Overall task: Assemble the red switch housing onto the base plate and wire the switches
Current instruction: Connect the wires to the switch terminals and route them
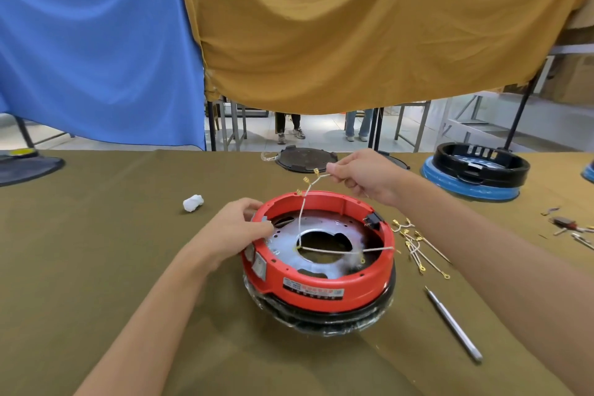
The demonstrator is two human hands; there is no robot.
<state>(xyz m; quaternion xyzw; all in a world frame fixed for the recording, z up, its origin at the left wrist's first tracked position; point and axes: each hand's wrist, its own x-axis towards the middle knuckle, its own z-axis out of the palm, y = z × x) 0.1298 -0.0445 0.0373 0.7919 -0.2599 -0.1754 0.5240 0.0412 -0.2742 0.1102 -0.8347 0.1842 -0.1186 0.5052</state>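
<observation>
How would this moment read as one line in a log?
left hand: holds red housing rim | right hand: pinches white wire, lifted | spare wires: on table

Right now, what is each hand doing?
Left hand: grips the red housing rim.
Right hand: pinches the white wire, lifted up.

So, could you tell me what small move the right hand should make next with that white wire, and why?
Probably lower the right hand so a brass terminal on the white braided wire reaches the switch at the left rim of the red round plastic housing. The wire is held raised above the housing with its terminals hanging free, while the left hand grips that rim by the switch.
</observation>
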